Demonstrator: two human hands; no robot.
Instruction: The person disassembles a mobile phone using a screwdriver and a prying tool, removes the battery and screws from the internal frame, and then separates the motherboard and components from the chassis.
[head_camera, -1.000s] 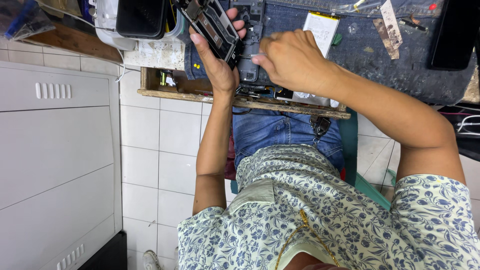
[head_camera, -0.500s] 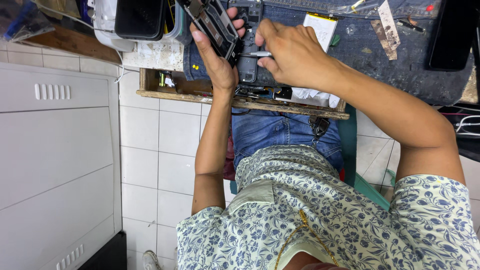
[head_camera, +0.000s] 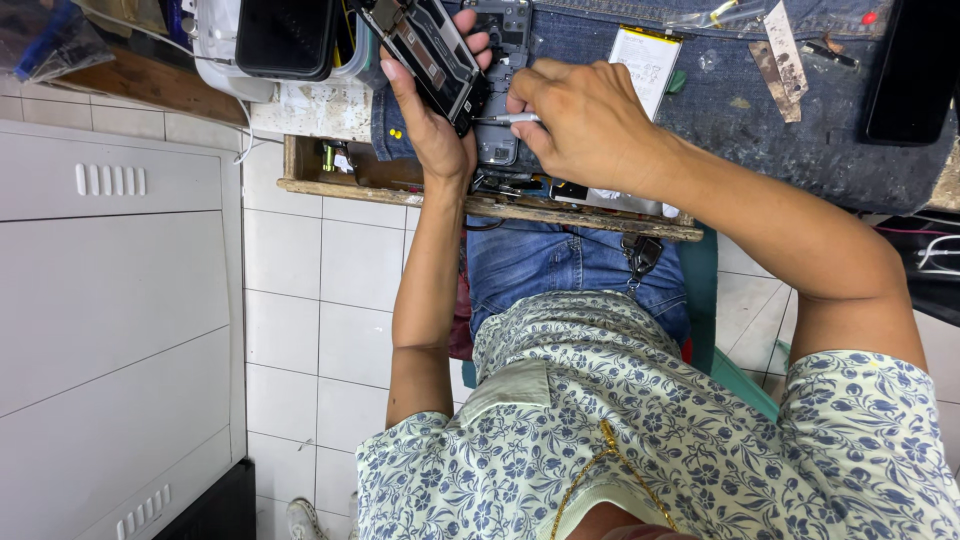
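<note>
My left hand (head_camera: 432, 118) is raised over the bench edge and grips an opened black phone (head_camera: 428, 52), tilted, with its inner parts showing. My right hand (head_camera: 585, 122) is closed around a thin silver tool (head_camera: 503, 118) whose tip points left at the phone's lower edge. Under both hands, a second opened phone frame (head_camera: 500, 148) lies on a blue denim cloth (head_camera: 800, 140) that covers the bench.
A white battery (head_camera: 640, 55) and a metal strip (head_camera: 783, 55) lie on the cloth. A dark phone (head_camera: 908, 70) lies at the far right, a black-screened device (head_camera: 285, 35) on a white box at the left. The wooden bench edge (head_camera: 480, 203) runs above my denim-clad legs. White cabinets (head_camera: 110, 300) stand on the left.
My right hand has shifted down and left toward the held phone, and the silver tool now shows in its fingers. The left hand has kept the phone in much the same place.
</note>
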